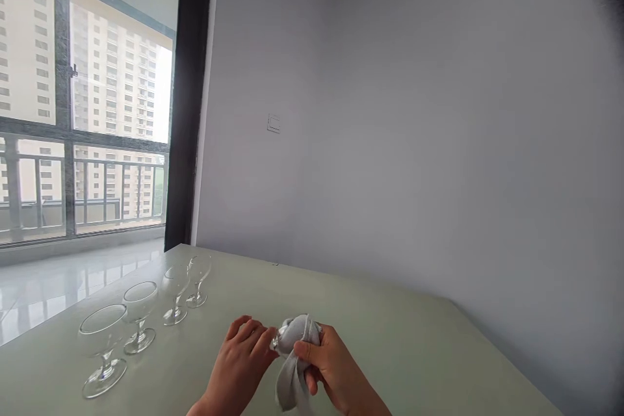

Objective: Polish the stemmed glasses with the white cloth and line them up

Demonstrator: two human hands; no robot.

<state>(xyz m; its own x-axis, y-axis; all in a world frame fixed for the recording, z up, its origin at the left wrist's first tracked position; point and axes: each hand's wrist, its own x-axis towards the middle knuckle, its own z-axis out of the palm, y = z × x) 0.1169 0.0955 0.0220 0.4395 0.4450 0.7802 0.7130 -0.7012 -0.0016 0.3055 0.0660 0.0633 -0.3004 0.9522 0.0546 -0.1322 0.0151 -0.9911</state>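
A clear stemmed glass (275,341) lies tilted sideways between my hands, low in the middle of the view. The fingers of my left hand (244,359) are closed around its stem and foot end, which they mostly hide. My right hand (334,364) grips a light grey cloth (292,377) and presses it around the bowl, thumb on the near side. One end of the cloth hangs down toward the table. Most of the bowl is covered by the cloth and fingers.
Several clear stemmed glasses (105,370) stand upright in a row along the left side of the pale green table (390,331). A grey wall (400,143) with a switch (273,123) rises behind it. Windows and a balcony railing are at left.
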